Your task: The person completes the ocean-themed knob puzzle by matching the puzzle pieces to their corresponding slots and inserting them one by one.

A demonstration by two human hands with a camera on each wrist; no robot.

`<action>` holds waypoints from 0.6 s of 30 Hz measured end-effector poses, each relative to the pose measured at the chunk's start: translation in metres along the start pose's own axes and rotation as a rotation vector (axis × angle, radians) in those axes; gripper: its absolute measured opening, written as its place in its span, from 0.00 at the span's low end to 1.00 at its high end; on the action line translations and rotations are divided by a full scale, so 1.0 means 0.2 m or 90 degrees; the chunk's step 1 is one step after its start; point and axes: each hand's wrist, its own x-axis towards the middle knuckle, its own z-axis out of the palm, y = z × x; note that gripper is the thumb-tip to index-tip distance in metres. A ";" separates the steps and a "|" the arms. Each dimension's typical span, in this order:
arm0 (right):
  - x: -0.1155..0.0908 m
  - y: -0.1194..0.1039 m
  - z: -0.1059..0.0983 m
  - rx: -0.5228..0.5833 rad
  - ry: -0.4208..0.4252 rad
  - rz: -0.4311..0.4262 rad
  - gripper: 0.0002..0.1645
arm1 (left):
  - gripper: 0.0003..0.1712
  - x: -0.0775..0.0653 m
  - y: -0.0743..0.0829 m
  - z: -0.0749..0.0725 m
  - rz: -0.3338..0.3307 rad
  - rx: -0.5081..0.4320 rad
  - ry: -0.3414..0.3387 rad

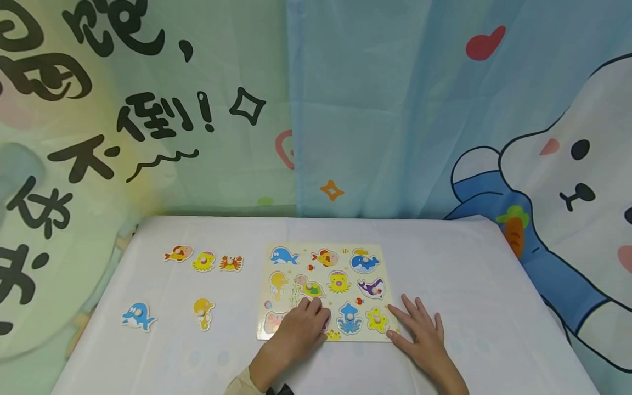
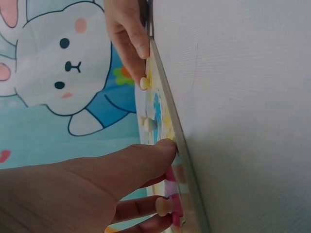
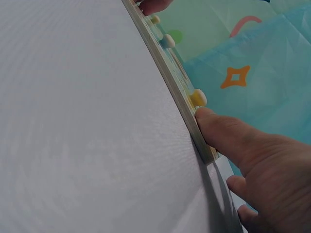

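Left hand: your left hand (image 1: 299, 332) lies fingers-down on the near-left of the puzzle board (image 1: 323, 291), covering a pink piece and its peg (image 2: 163, 206); no clear grip shows.
Right hand: your right hand (image 1: 419, 329) is flat, fingers spread, thumb against the board's near-right corner.
Nearer hand: the left, to the loose pieces farther left, seahorse (image 1: 203, 313) and dolphin (image 1: 137, 316).
Writing: large black Chinese characters (image 1: 148, 118) on the backdrop.

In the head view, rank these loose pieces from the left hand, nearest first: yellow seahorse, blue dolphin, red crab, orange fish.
From the left hand:
1. Yellow seahorse, just left of the board.
2. Red crab, far row, nearest the board.
3. Blue dolphin and orange fish: both farther out on the left, too close to call.
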 end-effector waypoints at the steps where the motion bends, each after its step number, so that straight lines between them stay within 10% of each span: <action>1: 0.00 0.00 0.00 0.001 0.001 0.000 0.35 | 0.15 0.00 0.00 0.00 0.000 -0.009 -0.007; 7: 0.00 0.01 -0.01 0.008 0.015 -0.008 0.34 | 0.16 0.00 -0.02 -0.04 -0.014 -0.100 -0.050; 18: -0.01 0.00 0.00 0.005 0.023 -0.012 0.34 | 0.15 -0.07 -0.08 -0.03 -0.024 -0.150 0.024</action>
